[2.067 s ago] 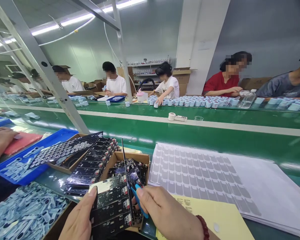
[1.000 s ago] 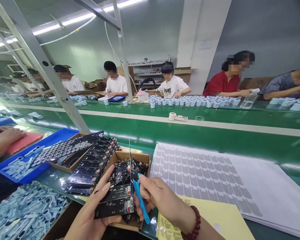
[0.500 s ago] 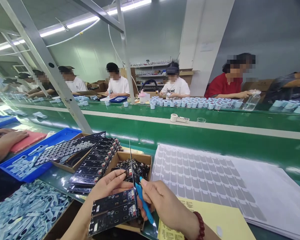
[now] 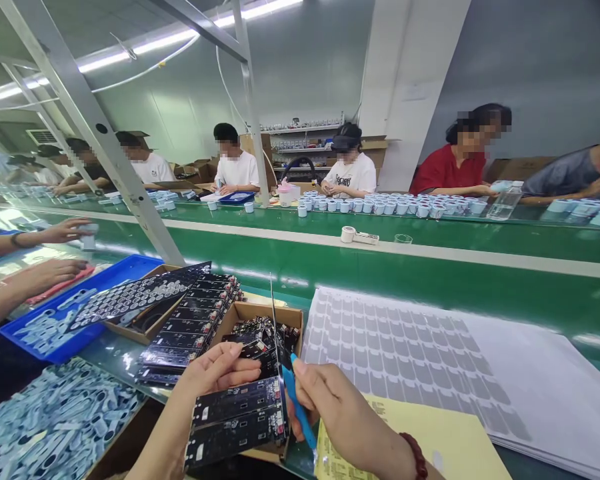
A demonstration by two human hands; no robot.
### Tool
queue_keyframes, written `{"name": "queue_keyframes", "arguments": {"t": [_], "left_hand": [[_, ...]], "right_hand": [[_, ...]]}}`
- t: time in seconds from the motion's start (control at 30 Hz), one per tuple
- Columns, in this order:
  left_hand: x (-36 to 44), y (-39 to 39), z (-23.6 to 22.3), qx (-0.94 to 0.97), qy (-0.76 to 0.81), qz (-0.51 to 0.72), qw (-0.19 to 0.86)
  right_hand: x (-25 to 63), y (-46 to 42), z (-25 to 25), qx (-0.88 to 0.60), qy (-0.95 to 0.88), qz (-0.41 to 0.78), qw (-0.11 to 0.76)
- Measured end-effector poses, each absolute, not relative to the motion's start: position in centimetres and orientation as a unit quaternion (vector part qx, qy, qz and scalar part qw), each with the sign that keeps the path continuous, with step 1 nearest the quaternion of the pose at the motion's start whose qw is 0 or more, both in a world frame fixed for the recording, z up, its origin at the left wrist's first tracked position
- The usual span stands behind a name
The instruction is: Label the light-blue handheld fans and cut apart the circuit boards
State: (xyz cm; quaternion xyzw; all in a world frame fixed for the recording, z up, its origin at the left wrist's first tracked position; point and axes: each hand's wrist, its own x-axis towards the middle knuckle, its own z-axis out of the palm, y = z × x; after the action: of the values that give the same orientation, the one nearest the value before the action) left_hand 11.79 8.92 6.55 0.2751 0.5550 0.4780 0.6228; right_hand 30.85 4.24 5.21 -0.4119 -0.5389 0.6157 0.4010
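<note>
My left hand (image 4: 211,377) pinches the top edge of a black circuit-board panel (image 4: 237,421) held flat just in front of me. My right hand (image 4: 334,415) is closed around blue-handled tweezers (image 4: 296,407), whose thin dark tips point up past the panel's right edge. Behind both hands sits an open cardboard box (image 4: 260,333) filled with small black boards. To its left lies a fanned stack of black board panels (image 4: 190,327).
A sheet of grey stickers (image 4: 405,360) on white paper lies to the right, a yellow label sheet (image 4: 430,440) nearer me. A blue tray (image 4: 65,313) and pale blue parts (image 4: 50,420) sit left, by a neighbour's hands (image 4: 45,273). Workers sit beyond the green conveyor (image 4: 380,267).
The panel in my left hand got shorter, from several strips to two. My left hand moved from the panel's side to its top edge. The neighbour's hand reached out over the belt.
</note>
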Motion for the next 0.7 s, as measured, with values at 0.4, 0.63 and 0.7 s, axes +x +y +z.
{"name": "queue_keyframes", "arguments": {"t": [0.4,0.63,0.7], "left_hand": [[12.6,5.2,6.9,0.28,0.57,0.514,0.576],[13.0,4.2,7.0,0.276,0.577,0.494,0.589],[12.8,3.9,7.2,0.265,0.571,0.467,0.62]], "right_hand": [[29.8,3.7,5.3,-0.54,-0.594,0.496,0.332],[31.0,3.1,6.4,-0.541,-0.689,0.349,0.333],[31.4,3.2,6.5,-0.529,-0.705,0.324,0.344]]}}
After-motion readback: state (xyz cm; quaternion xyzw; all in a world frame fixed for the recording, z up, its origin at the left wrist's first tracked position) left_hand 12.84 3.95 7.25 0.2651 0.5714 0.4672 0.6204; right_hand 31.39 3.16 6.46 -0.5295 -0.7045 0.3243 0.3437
